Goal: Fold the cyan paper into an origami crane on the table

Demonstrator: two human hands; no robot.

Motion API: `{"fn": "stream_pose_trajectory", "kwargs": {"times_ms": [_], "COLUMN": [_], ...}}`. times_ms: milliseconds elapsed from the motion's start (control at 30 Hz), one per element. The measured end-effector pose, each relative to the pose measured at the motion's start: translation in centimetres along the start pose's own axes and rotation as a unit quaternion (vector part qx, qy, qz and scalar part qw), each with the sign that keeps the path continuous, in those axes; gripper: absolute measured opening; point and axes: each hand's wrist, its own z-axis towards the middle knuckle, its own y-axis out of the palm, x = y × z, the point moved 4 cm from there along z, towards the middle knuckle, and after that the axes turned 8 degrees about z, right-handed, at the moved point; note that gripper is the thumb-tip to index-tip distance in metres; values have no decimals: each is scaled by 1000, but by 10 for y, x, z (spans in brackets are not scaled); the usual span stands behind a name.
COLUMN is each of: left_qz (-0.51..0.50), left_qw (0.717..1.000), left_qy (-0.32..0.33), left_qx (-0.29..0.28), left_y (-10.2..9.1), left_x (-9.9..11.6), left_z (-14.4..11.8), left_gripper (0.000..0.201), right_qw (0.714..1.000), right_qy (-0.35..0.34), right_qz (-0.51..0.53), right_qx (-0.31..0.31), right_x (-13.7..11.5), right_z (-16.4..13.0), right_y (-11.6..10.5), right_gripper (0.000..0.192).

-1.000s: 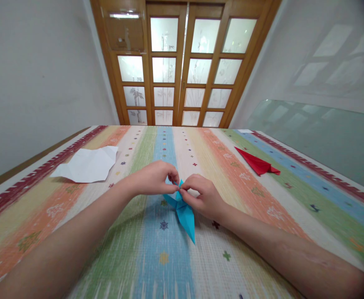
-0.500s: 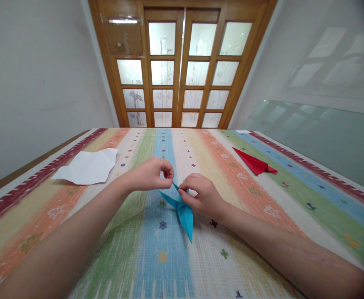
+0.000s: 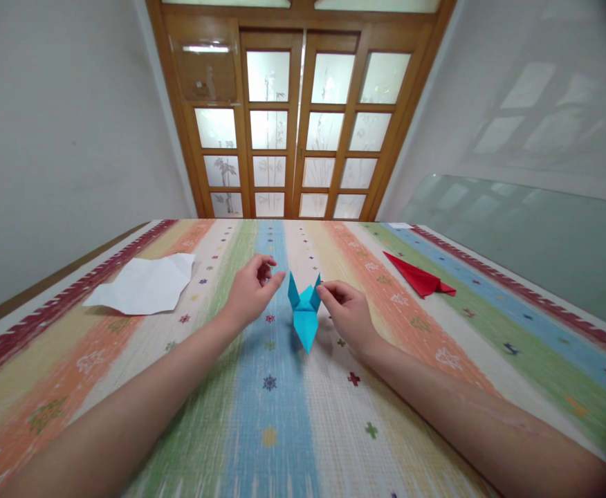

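Observation:
A blue folded-paper figure [image 3: 306,321], with two narrow points standing up and a broad pointed flap hanging toward me, is in the middle of the head view. My right hand [image 3: 349,311] pinches its right upper point between thumb and fingertips. Just left of the figure is my left hand [image 3: 254,283], apart from the paper, its thumb stretched out and its fingers loosely curled with nothing between them. The figure's far side is hidden.
A creased white sheet of paper [image 3: 144,285] lies on the striped tablecloth [image 3: 269,415] to the left. A red folded-paper piece [image 3: 418,275] rests on the right. Beyond the table is a wooden door with glass panes [image 3: 268,77]; a glass panel [image 3: 521,242] leans along the right wall.
My left hand has let go of the blue paper and moved left. The figure has turned, so its two points now stand upright, with my right hand gripping the right one.

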Motion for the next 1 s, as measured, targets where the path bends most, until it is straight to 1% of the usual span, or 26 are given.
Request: {"fn": "stream_pose_trajectory", "kwargs": {"times_ms": [33, 133, 167, 267, 333, 500, 567, 667, 700, 800, 867, 1000], "left_qz": [5, -14, -23, -16, -6, -23, -25, -16, -11, -3, -5, -15], "left_qw": [1000, 996, 994, 990, 991, 997, 998, 998, 997, 996, 996, 996], "left_qy": [-7, -18, -23, -20, -15, -21, -10, 6, 10, 21, 24, 27], "left_qx": [-15, -88, -106, -136, -132, -76, -62, -64, -71, -89, -90, -80], "left_y": [8, 29, 34, 43, 43, 34, 32, 33, 33, 35, 35, 34], "left_x": [-4, -11, -13, -15, -17, -24, -23, -17, -14, -6, -4, -4], "left_z": [-4, -16, -19, -23, -23, -21, -21, -24, -25, -28, -29, -28], "left_gripper": [27, 41, 42, 19, 12, 13, 12, 9, 9, 9, 9, 10], "right_qw": [1000, 1000, 1000, 1000, 1000, 998, 997, 993, 991, 985, 985, 987], "right_qy": [7, 19, 20, 9, -6, -30, -30, -40, -49, -71, -76, -74], "right_qz": [8, 20, 21, 21, 9, -32, -37, -52, -62, -90, -97, -93], "right_qx": [5, 5, 2, -8, -18, -55, -68, -95, -105, -126, -124, -106], "right_x": [2, 5, 5, 3, 2, 1, 1, 1, 0, -4, -5, -7], "right_z": [0, -1, -1, -3, -4, -7, -9, -11, -12, -11, -10, -8], "right_y": [-1, -1, -1, 0, 2, 7, 10, 14, 15, 16, 16, 14], "right_gripper": [21, 22, 22, 21, 18, 15, 18, 26, 25, 16, 13, 14]}}
